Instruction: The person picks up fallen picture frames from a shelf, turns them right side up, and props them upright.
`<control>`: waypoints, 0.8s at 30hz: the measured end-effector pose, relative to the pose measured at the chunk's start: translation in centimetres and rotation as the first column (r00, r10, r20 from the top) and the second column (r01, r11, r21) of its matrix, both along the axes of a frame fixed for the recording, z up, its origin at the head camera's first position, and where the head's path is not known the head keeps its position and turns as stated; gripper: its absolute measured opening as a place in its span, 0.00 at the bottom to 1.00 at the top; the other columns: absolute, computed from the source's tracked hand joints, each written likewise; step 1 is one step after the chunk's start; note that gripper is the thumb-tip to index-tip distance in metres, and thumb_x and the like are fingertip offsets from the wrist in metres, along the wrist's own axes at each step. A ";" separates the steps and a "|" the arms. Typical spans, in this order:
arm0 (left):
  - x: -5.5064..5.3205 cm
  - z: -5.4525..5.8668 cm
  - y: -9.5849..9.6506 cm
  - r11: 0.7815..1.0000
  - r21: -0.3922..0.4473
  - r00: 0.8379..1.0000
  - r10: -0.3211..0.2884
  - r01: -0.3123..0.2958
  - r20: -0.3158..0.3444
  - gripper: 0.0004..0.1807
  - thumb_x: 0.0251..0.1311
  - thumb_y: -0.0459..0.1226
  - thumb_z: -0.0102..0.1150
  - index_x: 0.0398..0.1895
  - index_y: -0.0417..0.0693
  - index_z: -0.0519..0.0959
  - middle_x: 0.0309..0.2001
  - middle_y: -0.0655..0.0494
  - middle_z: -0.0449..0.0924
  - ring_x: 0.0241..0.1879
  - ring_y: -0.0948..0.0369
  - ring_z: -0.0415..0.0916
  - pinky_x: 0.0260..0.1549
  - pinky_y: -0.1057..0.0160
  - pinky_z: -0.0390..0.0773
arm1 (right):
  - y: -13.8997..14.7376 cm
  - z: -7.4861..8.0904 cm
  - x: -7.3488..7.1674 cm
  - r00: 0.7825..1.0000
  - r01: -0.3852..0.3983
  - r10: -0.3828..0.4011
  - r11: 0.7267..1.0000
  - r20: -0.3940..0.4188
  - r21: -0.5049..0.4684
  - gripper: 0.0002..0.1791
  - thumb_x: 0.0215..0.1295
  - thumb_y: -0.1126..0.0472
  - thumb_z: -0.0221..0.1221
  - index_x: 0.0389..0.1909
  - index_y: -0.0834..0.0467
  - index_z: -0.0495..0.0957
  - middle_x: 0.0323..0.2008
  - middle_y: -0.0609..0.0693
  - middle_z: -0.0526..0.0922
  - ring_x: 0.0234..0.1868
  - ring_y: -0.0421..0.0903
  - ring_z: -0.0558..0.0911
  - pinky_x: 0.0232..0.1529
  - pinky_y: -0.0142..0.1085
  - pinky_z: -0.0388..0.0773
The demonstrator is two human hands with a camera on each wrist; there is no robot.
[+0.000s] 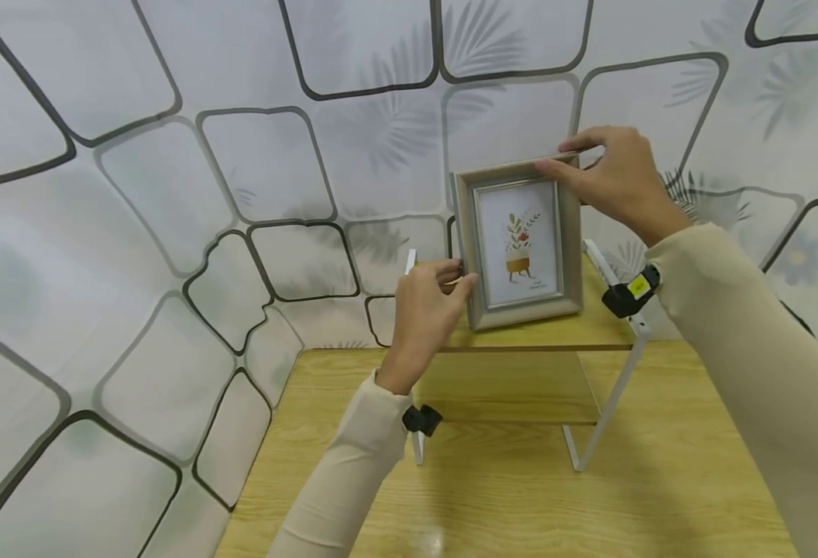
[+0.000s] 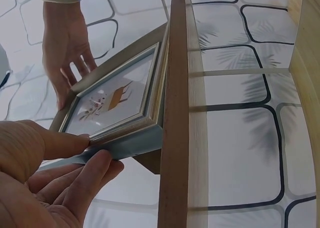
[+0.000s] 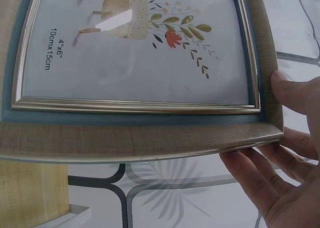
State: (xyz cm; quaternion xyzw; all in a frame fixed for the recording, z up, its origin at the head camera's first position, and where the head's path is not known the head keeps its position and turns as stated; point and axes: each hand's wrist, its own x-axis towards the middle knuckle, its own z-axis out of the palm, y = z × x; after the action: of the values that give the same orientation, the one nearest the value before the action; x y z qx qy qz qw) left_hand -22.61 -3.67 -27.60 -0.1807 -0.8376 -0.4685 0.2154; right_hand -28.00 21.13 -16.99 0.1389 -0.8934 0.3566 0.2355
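Note:
A picture frame (image 1: pixel 520 240) with a beige and blue-grey border stands upright on the top board of a small two-tier shelf (image 1: pixel 541 335). Behind its glass is a print of a plant in a legged pot. My left hand (image 1: pixel 426 318) pinches the frame's left edge, thumb on the front and fingers behind, as the left wrist view shows. At the upper right corner, my right hand (image 1: pixel 618 178) grips the frame with the thumb on its front face. In the right wrist view, the right fingers (image 3: pixel 255 175) lie along the frame's side edge.
The shelf has white metal legs (image 1: pixel 611 403) and a lower wooden board (image 1: pixel 513 387). It stands on a wood-grain surface (image 1: pixel 506 504). Close behind and to the left hangs a pale patterned backdrop (image 1: pixel 158 325).

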 end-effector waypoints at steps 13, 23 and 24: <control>-0.2 -0.3 -0.1 1.000 -0.015 1.000 0.002 -0.003 -0.027 0.17 0.68 0.36 0.65 0.56 0.35 0.82 0.50 0.44 0.86 0.45 0.55 0.87 0.41 0.66 0.85 | 0.0 -0.3 1.3 0.994 0.098 -0.100 0.994 -0.045 -0.041 0.35 0.63 0.39 0.66 0.54 0.68 0.82 0.57 0.66 0.81 0.49 0.55 0.83 0.66 0.56 0.67; -0.3 -0.3 -0.1 1.000 -0.027 1.000 0.006 -0.006 -0.018 0.18 0.69 0.36 0.64 0.57 0.35 0.81 0.51 0.44 0.85 0.46 0.55 0.87 0.43 0.65 0.84 | -0.2 -0.4 1.6 0.990 0.104 -0.107 0.994 -0.092 -0.039 0.33 0.64 0.42 0.67 0.51 0.70 0.83 0.55 0.68 0.82 0.67 0.63 0.73 0.71 0.56 0.62; -0.3 -0.3 -0.1 1.000 -0.029 1.000 0.008 -0.009 -0.017 0.18 0.69 0.36 0.64 0.57 0.35 0.81 0.51 0.44 0.86 0.46 0.55 0.87 0.43 0.65 0.84 | -0.2 -0.4 1.6 0.990 0.105 -0.109 0.994 -0.091 -0.038 0.33 0.64 0.42 0.66 0.51 0.70 0.82 0.55 0.68 0.82 0.67 0.63 0.73 0.71 0.56 0.63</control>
State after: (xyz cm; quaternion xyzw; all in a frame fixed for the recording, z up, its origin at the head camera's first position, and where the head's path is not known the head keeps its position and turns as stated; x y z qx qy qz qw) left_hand -22.91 -3.75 -27.87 -0.1843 -0.8431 -0.4538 0.2219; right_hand -26.39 20.91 -17.41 0.1033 -0.8815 0.3513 0.2980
